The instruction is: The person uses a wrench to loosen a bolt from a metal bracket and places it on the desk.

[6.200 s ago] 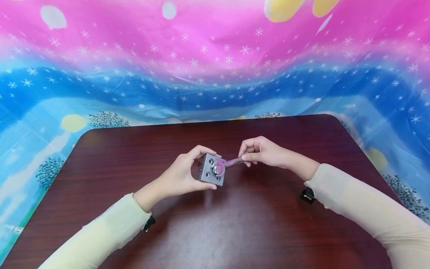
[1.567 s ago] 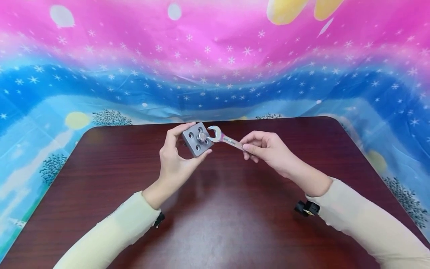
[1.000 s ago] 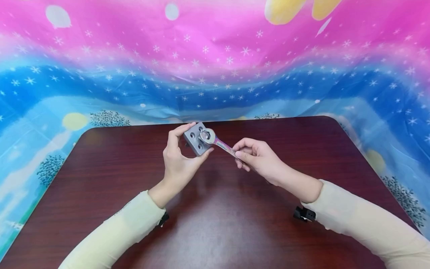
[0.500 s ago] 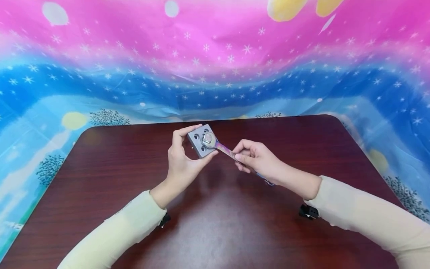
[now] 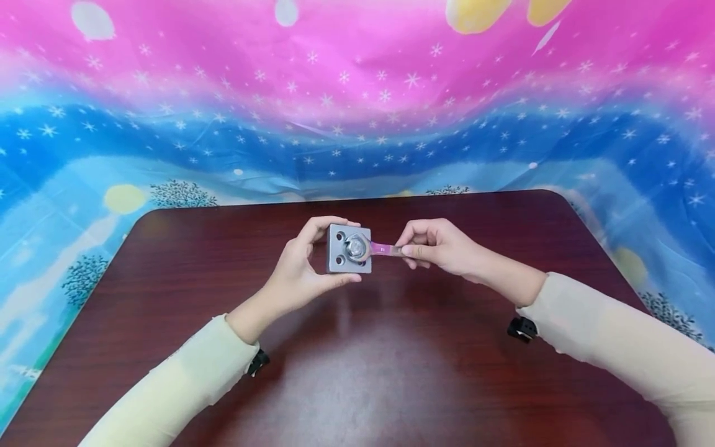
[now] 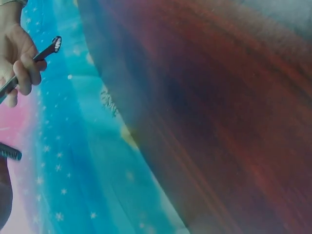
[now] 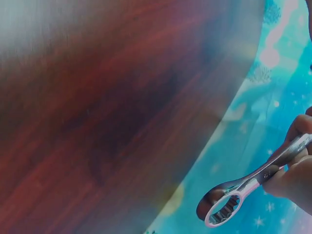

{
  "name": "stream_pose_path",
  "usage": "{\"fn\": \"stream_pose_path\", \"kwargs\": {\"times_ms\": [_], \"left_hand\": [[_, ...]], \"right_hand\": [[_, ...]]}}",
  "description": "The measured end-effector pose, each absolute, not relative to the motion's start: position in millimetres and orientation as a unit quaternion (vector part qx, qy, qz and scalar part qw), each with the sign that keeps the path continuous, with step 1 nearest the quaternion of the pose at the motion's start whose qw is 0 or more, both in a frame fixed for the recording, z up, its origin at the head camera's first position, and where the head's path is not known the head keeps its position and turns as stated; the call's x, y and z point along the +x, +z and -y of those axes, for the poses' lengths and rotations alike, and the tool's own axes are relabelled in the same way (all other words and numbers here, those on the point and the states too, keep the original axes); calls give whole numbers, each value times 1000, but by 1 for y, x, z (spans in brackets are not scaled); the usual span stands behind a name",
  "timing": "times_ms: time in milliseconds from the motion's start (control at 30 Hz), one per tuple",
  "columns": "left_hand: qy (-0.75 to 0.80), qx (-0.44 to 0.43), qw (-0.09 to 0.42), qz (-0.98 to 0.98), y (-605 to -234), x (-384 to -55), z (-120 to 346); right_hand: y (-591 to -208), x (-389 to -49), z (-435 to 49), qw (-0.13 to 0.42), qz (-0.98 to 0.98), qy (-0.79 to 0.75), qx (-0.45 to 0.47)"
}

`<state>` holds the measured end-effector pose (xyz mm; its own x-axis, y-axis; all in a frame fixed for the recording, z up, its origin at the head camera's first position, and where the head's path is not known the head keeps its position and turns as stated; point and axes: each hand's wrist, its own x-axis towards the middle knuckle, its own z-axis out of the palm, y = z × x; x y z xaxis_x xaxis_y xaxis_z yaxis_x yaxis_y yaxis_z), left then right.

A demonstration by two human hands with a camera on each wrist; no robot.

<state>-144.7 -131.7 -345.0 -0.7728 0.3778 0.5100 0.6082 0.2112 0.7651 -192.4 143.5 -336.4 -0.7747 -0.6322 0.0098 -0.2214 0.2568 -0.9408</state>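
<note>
In the head view, my left hand point(image 5: 298, 273) grips a square grey metal block point(image 5: 337, 249) by its top and bottom edges, above the table. The block has holes near its corners and a large bolt head point(image 5: 356, 248) at its centre. My right hand point(image 5: 444, 248) pinches the shank of a combination wrench point(image 5: 384, 249), whose open end sits around the bolt head. The wrench lies almost level. Its ring end point(image 7: 224, 208) sticks out past the right hand in the right wrist view. The bolt's threaded end point(image 6: 10, 152) shows at the left wrist view's edge.
A dark reddish-brown wooden table point(image 5: 357, 372) extends beneath both hands. Behind it hangs a pink and blue cloth point(image 5: 357, 124) with snowflakes. A small black camera point(image 5: 522, 329) hangs under the right sleeve.
The wrench's open end, apart from the bolt head 1.6 s ago, is now around it. Since half a second ago, block and wrench have turned counterclockwise; the wrench levels out and my right hand rises.
</note>
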Motion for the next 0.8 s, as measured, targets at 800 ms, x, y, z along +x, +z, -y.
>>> {"fn": "stream_pose_path", "kwargs": {"times_ms": [800], "left_hand": [[-470,-398,-212,758,-343,-148,141]], "right_hand": [[-322,-220,-142,251,-791,-375,-413]]}}
